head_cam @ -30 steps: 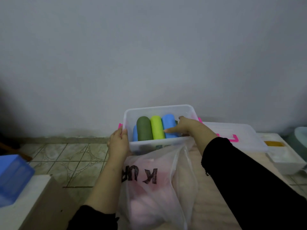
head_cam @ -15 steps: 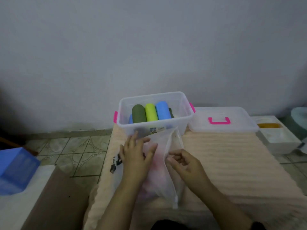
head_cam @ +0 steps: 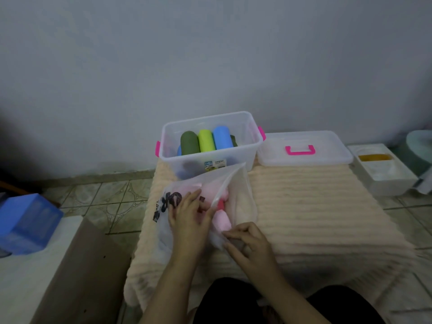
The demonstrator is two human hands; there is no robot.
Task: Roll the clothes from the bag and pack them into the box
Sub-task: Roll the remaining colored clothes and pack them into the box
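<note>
A person's left hand (head_cam: 189, 213) reaches into the mouth of a thin plastic bag (head_cam: 243, 195) lying on a ribbed cream blanket (head_cam: 315, 206). Its fingers lie loosely spread over the pink clothes (head_cam: 221, 222) inside; whether they have closed on any fabric cannot be told. The right hand (head_cam: 249, 242) pinches the near edge of the bag between thumb and curled fingers, holding the opening apart.

Just beyond the bag stands the clear box (head_cam: 252, 155) with pink clips. It holds a dark green roll (head_cam: 189, 143), a lime roll (head_cam: 206, 140) and a blue roll (head_cam: 222, 137) side by side, with more pieces half hidden beneath and beside them. Its lid (head_cam: 327, 155) rests to the right, touching the box.

The pink clothes look soft, light and limp, with nothing fragile about them. They would likely sag and unfold if lifted by a corner, so a full handful gathered at the middle seems the surer hold. The bag film looks slick and flimsy and may cling to the fabric or lift with it, which is probably why the right hand anchors the edge. A small red patch shows among the pink; what it is cannot be made out.

A blue container (head_cam: 25, 220) sits on a ledge to the left and a white tub (head_cam: 383, 169) to the far right.
</note>
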